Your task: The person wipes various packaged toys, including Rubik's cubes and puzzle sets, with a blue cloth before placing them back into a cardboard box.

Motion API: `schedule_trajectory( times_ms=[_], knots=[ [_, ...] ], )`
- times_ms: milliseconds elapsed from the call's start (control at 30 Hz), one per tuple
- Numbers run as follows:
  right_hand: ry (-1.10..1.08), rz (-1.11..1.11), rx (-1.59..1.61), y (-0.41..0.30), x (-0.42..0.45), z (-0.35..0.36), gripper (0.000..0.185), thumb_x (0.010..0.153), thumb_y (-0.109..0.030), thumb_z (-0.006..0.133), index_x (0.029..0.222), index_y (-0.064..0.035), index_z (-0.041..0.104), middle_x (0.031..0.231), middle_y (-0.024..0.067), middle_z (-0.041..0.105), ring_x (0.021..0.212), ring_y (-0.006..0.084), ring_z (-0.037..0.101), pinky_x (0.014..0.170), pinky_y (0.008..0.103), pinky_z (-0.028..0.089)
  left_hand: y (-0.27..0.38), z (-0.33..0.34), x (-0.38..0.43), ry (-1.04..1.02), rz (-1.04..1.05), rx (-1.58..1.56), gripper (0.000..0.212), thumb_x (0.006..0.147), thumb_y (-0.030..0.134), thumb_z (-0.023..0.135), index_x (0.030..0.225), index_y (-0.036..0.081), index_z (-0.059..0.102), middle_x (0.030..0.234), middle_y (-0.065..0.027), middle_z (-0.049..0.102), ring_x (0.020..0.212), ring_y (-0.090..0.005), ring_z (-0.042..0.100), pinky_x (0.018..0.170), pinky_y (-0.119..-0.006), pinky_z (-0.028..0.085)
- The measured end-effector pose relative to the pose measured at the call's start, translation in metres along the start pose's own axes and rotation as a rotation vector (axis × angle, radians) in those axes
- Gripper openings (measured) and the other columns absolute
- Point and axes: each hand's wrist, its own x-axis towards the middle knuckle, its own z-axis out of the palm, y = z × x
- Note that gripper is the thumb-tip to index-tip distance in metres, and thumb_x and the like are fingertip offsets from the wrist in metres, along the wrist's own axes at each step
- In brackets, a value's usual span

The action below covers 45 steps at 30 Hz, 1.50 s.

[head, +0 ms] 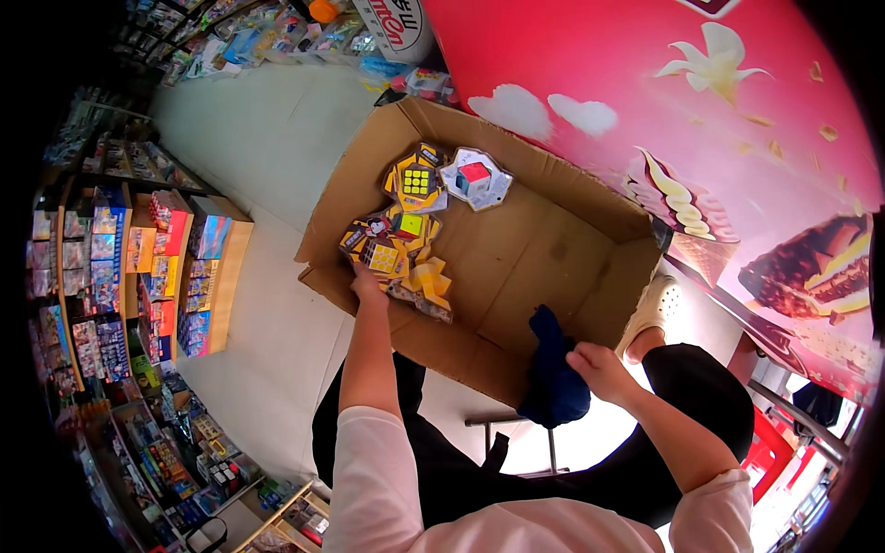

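My left hand (369, 285) grips the lower edge of a blister-packed puzzle cube (381, 256) inside an open cardboard box (525, 256). Just beyond it lies another carded cube with a yellow-green face (409, 226). Higher in the box rest a carded cube with a yellow face (417, 181) and a pack with a red-topped cube (475, 177). A yellow angular packaged piece (430, 279) is right of my left hand. My right hand (600, 370) is closed on a dark blue cloth (557, 377), which hangs over the box's near right corner.
Shelves of boxed goods (207, 276) stand at the left. A pink-red printed panel (608, 76) with ice cream pictures rises along the box's right side. A cream clog (653, 314) is beside the box. A metal-legged stool (553, 442) shows between my knees.
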Motion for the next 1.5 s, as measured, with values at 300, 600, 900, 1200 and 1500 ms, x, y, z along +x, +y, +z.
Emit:
schedule_trajectory(
  times_ms=[300,600,900,1200,1500],
  knots=[
    [0.164,0.405,1.177,-0.004,0.012,0.006,0.035,0.086,-0.034,0.048,0.094,-0.0002,0.053,0.080,0.0053,0.056,0.072,0.0136,0.055,0.067,0.0251,0.044,-0.007,0.005,-0.021,-0.128,0.064,-0.147,0.019,0.086,0.030,0.046,0.092,0.011,0.048,0.076,-0.0018,0.053,0.060,-0.0117,0.051,0.045,-0.025,0.040],
    [-0.220,0.222,1.357,-0.044,-0.003,-0.037,0.036,0.081,-0.024,0.054,0.105,0.0025,0.048,0.100,0.0149,0.056,0.089,0.0236,0.056,0.083,0.0358,0.043,0.063,0.003,-0.103,-0.492,0.180,-0.130,0.013,0.088,0.017,0.043,0.084,0.006,0.048,0.078,-0.0035,0.053,0.070,-0.0145,0.053,0.065,-0.029,0.045],
    [-0.420,-0.173,1.665,-0.034,-0.007,-0.029,0.039,0.082,-0.031,0.053,0.109,-0.0040,0.050,0.101,0.0082,0.058,0.088,0.0196,0.058,0.077,0.0328,0.049,0.121,-0.018,-0.213,-0.888,0.272,-0.323,0.017,0.089,0.019,0.041,0.096,0.005,0.046,0.100,-0.0060,0.053,0.094,-0.0174,0.050,0.083,-0.033,0.038],
    [-0.136,-0.468,1.209,-0.047,-0.021,-0.037,0.041,0.076,-0.016,0.063,0.113,-0.0083,0.047,0.103,0.0045,0.055,0.092,0.0146,0.054,0.081,0.0313,0.044,0.088,-0.020,-0.308,-1.095,0.498,-0.335,0.013,0.087,0.019,0.046,0.090,0.006,0.045,0.105,-0.0043,0.048,0.100,-0.0144,0.045,0.088,-0.031,0.032],
    [0.298,-0.537,1.086,-0.062,0.010,-0.006,0.041,0.076,-0.009,0.054,0.115,-0.0034,0.042,0.106,0.0038,0.049,0.093,0.0158,0.047,0.079,0.0270,0.040,0.040,0.016,-0.359,-1.165,0.964,0.158,0.013,0.085,0.012,0.047,0.078,0.002,0.044,0.123,-0.0144,0.036,0.086,-0.0157,0.043,0.073,-0.024,0.036]
  ],
)
